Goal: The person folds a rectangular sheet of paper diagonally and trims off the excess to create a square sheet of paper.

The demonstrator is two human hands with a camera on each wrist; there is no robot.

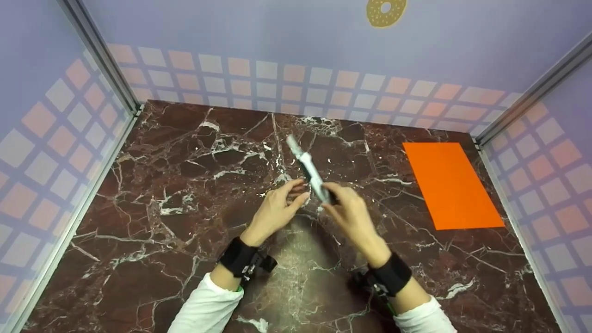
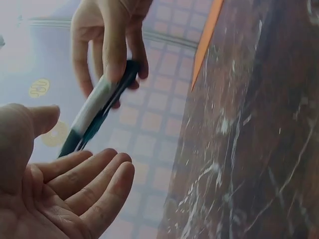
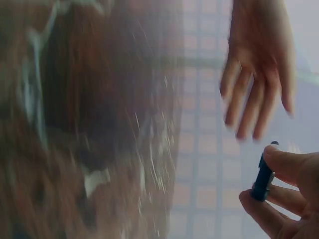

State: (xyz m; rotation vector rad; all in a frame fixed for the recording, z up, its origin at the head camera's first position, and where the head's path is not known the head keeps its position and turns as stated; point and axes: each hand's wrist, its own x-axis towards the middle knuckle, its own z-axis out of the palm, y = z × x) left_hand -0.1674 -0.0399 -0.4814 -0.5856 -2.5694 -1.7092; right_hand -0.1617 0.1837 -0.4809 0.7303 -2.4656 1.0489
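A long, slim tool (image 1: 309, 167), pale on top and dark teal elsewhere, is held aslant above the dark marble surface. My right hand (image 1: 351, 210) pinches its near end between thumb and fingers, and its narrow far end points up and left. Motion blur hides its exact kind. In the left wrist view, the tool (image 2: 94, 107) shows a white side and dark teal ends. Close beside it, my left hand (image 1: 278, 207) holds nothing; the left wrist view shows this hand (image 2: 65, 199) palm up, fingers extended. From the right wrist, the tool (image 3: 263, 177) appears foreshortened between thumb and fingertips.
An orange sheet (image 1: 453, 185) lies flat on the marble tabletop (image 1: 152, 185) at the right. Pale walls with printed squares (image 1: 240, 88) enclose the back and both sides. Black bands (image 1: 238, 256) are strapped around both wrists.
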